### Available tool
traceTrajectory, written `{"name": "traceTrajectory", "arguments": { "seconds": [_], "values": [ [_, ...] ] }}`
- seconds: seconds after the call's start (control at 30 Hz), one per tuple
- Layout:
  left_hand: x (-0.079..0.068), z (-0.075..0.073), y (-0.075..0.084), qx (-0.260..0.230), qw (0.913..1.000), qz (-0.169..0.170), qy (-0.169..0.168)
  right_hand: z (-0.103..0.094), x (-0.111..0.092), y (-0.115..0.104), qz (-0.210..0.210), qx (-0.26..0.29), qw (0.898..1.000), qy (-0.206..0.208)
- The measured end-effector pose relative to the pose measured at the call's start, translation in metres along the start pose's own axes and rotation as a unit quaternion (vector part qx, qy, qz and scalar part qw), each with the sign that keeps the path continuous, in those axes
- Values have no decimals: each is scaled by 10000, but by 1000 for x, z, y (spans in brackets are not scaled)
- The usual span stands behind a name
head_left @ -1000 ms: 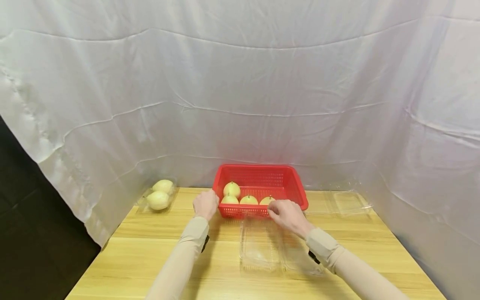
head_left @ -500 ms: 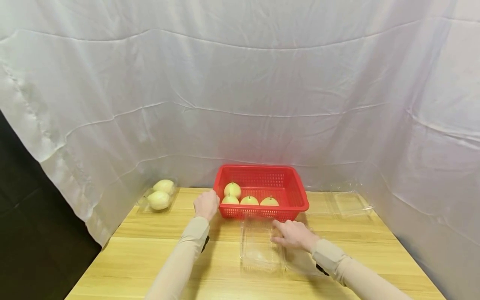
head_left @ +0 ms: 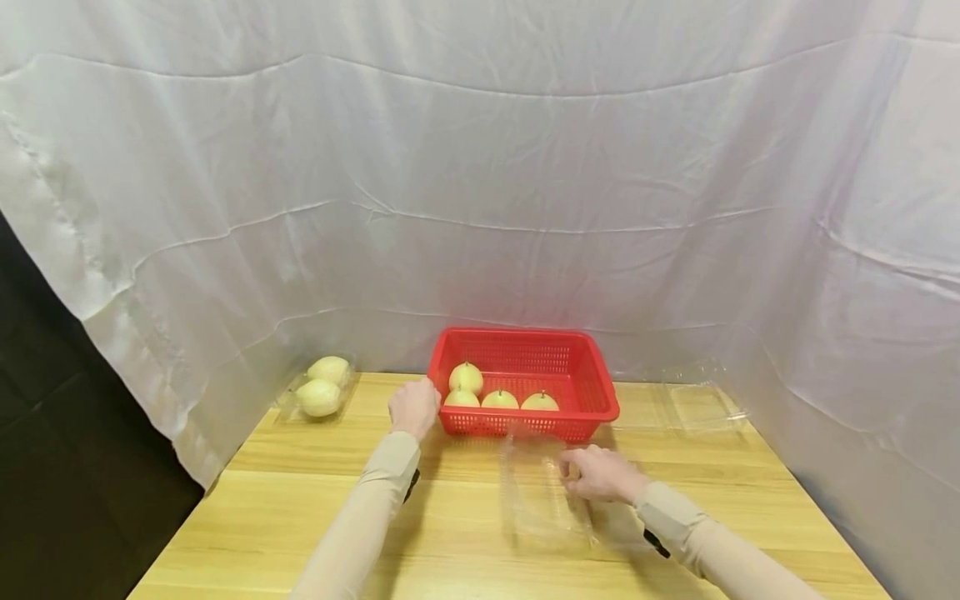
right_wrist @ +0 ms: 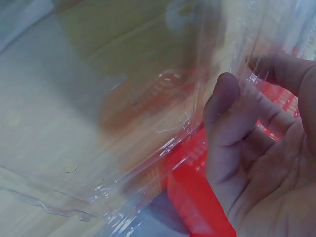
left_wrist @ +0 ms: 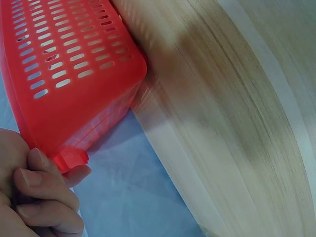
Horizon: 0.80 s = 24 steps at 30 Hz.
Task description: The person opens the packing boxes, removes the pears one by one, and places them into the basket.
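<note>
A red basket (head_left: 592, 392) with several yellow-green pears (head_left: 500, 400) along its near and left sides stands at the back of the table. My left hand (head_left: 414, 408) grips its front left corner, and curled fingers (left_wrist: 47, 192) show at the rim in the left wrist view. Before the basket is a clear plastic clamshell box (head_left: 536, 500); one half of it stands tilted up. My right hand (head_left: 606, 475) pinches the edge of that raised half. Close up in the right wrist view, the transparent sheet (right_wrist: 98, 133) runs to between thumb and bent fingers (right_wrist: 224, 108).
At the back left, a clear box holds two pears (head_left: 318, 398). Another clear box (head_left: 697, 404) lies opened at the back right. Pale curtains (head_left: 480, 208) enclose the wooden table (head_left: 285, 517) at the back and sides.
My right hand has come down from the basket's front rim to the clear box and lifted one half, tilting it rightward. The left hand has stayed at the basket corner.
</note>
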State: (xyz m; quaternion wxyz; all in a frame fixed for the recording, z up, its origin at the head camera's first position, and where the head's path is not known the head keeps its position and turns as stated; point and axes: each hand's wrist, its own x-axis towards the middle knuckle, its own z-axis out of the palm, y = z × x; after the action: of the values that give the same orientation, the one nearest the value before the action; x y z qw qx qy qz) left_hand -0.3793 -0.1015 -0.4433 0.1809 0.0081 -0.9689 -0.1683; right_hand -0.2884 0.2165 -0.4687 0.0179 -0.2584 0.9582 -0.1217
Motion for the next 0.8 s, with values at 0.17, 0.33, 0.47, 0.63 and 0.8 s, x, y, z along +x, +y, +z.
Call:
{"name": "traceTrajectory", "arguments": {
  "seconds": [0.17,0.33,0.47,0.63,0.8],
  "values": [
    [0,1,0,28,9999,26,93,-3,-8,14,95,192,9996,-166],
    [-1,1,1,81,10000,8,55,-5,-22,35,284,574,9973,-370],
    [0,1,0,98,9999,24,56,-12,-33,57,488,701,9951,-501],
    [0,2,-1,111,9999,82,74,-24,-50,88,536,587,9957,-475],
    [1,3,-2,84,9999,94,70,-36,-66,110,609,419,9961,-489]
  ]
}}
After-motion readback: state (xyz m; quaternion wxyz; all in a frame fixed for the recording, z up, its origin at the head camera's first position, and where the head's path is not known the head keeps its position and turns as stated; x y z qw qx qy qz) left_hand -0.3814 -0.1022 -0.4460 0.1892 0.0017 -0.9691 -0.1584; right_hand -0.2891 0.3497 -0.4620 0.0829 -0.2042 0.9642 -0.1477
